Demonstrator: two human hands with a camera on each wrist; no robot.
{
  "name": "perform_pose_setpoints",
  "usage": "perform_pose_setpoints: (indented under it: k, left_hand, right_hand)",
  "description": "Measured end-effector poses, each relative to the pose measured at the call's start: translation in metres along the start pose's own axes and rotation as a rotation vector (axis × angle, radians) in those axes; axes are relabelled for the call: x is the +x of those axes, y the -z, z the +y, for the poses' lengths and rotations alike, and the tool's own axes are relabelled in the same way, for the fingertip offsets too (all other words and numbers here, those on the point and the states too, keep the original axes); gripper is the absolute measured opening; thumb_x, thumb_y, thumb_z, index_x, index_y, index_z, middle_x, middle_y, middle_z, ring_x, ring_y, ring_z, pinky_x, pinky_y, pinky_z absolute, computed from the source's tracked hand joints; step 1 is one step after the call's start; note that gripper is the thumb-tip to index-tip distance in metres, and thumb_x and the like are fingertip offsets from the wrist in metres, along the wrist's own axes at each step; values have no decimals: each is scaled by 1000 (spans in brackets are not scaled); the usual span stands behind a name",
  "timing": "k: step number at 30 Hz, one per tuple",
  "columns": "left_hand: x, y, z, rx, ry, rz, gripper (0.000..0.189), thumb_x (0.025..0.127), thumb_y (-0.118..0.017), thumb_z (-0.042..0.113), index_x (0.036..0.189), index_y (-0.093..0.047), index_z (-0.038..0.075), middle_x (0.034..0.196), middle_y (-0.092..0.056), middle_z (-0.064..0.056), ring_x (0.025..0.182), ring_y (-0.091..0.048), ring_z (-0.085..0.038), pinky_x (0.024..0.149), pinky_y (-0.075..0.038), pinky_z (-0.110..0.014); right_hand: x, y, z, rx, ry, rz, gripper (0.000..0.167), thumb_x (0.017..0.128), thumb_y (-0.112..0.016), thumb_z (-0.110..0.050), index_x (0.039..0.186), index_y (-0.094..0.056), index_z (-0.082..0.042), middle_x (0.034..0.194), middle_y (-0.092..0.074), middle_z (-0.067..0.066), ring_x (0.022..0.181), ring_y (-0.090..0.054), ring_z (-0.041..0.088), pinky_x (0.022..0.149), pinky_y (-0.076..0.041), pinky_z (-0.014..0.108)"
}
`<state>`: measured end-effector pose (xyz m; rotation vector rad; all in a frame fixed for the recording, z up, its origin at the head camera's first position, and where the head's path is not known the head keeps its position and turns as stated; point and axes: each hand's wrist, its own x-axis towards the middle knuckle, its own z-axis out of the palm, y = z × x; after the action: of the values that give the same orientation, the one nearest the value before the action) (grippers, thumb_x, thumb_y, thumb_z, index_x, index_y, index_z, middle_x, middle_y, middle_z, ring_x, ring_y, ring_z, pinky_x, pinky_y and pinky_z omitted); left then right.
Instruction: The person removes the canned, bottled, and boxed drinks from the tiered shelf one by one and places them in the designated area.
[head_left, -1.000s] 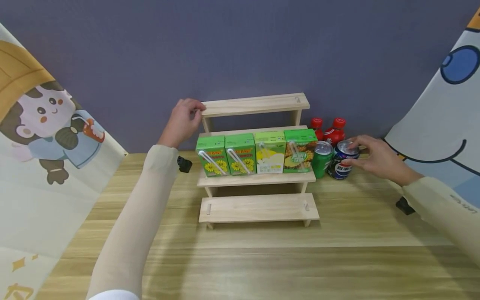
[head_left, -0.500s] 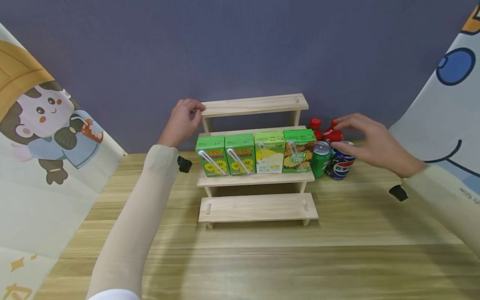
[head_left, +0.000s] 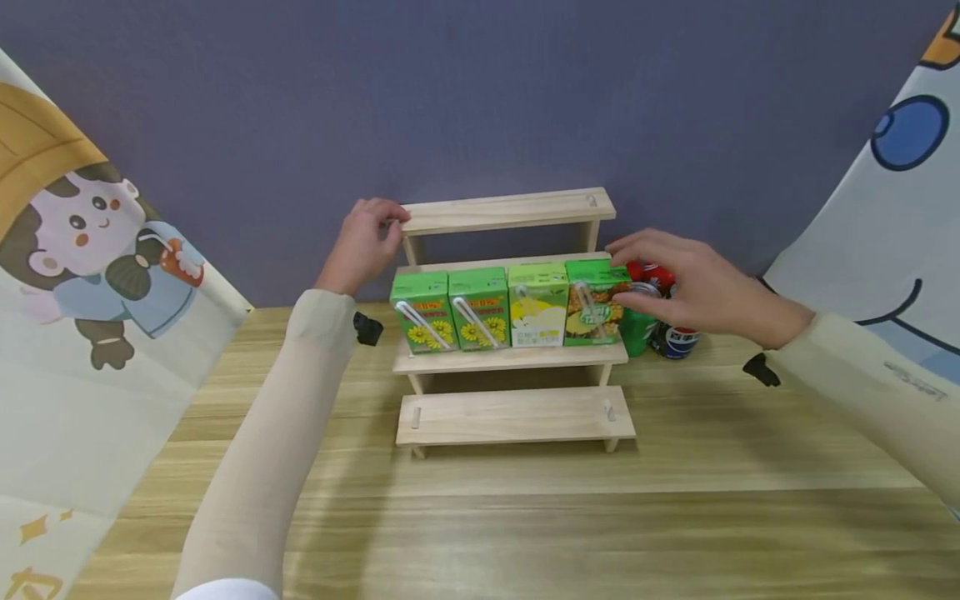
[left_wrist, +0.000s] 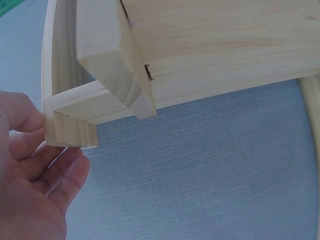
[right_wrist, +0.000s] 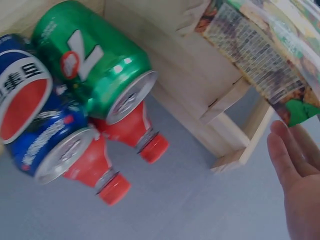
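Observation:
My left hand (head_left: 362,248) pinches the left end of the top board of a stepped wooden shelf (head_left: 517,415); in the left wrist view its thumb and fingers lie around the board's corner (left_wrist: 70,132). On the middle step stands a row of juice cartons, straws on their fronts. The right-end one is a green pineapple juice carton (head_left: 592,308). My right hand (head_left: 693,283) hovers at this carton's right side, thumb apart from the extended fingers. In the right wrist view the fingers (right_wrist: 295,155) are at the carton's top edge; whether they touch it I cannot tell.
Right of the shelf stand a green soda can (right_wrist: 95,60), a blue cola can (right_wrist: 37,110) and two red-capped bottles (right_wrist: 95,165). A dark blue wall (head_left: 480,100) rises behind the shelf. Printed cloths (head_left: 127,250) hang at both sides.
My right hand has left the blue cola can, risen and moved left to the pineapple juice carton. The left hand stays on the top board.

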<state>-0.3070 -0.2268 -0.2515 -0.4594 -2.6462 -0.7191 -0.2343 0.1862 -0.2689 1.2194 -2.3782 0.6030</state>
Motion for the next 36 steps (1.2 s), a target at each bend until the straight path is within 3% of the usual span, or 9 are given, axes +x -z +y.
perform_pose_setpoints:
  k: [6, 13, 22, 30, 32, 36]
  left_hand:
    - [-1, 0, 1, -9, -4, 3, 26, 98, -45, 13, 113, -65, 4, 122, -56, -8, 108, -47, -25, 89, -42, -39]
    - [-1, 0, 2, -8, -13, 8, 25, 98, -45, 13, 112, -65, 4, 122, -56, -8, 107, -47, -25, 89, -41, -39]
    - [-1, 0, 1, -1, -1, -8, 27, 99, -45, 14, 114, -64, 5, 124, -55, -8, 109, -46, -24, 89, -41, -40]
    - [-2, 1, 0, -2, -1, -10, 27, 98, -45, 14, 114, -64, 4, 124, -54, -8, 110, -46, -25, 90, -41, -40]
    - [-2, 1, 0, -5, -3, -8, 27, 98, -45, 14, 114, -64, 4, 124, -54, -8, 110, -46, -25, 90, -41, -40]
    - [-1, 2, 0, -7, -1, -9, 27, 98, -44, 14, 115, -63, 4, 125, -54, -9, 111, -46, -25, 90, -41, -40]
  right_hand:
    - [11, -6, -2, -16, 80, -19, 34, 77, -79, -14, 109, -66, -14, 120, -59, 5, 64, -49, 5, 51, -42, 27]
    - [16, -6, -1, -23, 110, -49, 34, 76, -79, -10, 106, -63, -14, 112, -60, 2, 85, -57, 11, 63, -49, 32]
    - [8, 5, -4, -45, 110, -52, 36, 74, -79, -5, 106, -64, -13, 111, -60, 2, 84, -57, 12, 63, -49, 35]
    - [-16, 35, -5, -112, 75, 17, 44, 67, -82, 2, 105, -66, -14, 113, -61, 0, 90, -57, 10, 66, -43, 20]
    - [-25, 41, -5, -125, 46, 13, 45, 65, -82, 4, 104, -66, -13, 113, -61, 0, 99, -57, 13, 73, -43, 19]
    - [-44, 44, -2, -144, -32, -19, 46, 63, -83, 5, 102, -65, -14, 111, -61, -1, 96, -57, 13, 76, -39, 9]
